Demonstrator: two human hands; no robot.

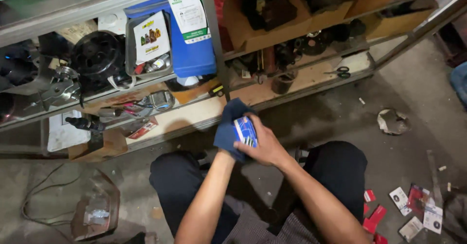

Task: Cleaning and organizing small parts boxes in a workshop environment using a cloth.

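I sit or squat on a concrete floor in front of a low metal shelf rack. My left hand (228, 132) wears a dark blue glove and is held up in front of my knees. A small blue and white box (245, 131) lies against the gloved palm. My bare right hand (262, 144) covers the box from the right, its fingers wrapped over it. Both hands hold the box close to the lower wooden shelf board (194, 115). My dark trousers show below the arms.
The rack's upright post (216, 44) stands just behind my hands. Shelves hold a blue canister (192, 54), a black round machine part (97, 54), cardboard boxes (272, 25), scissors (343, 72) and metal parts. Red and white packets (413, 210) litter the floor at right; torn packaging (97, 210) lies at left.
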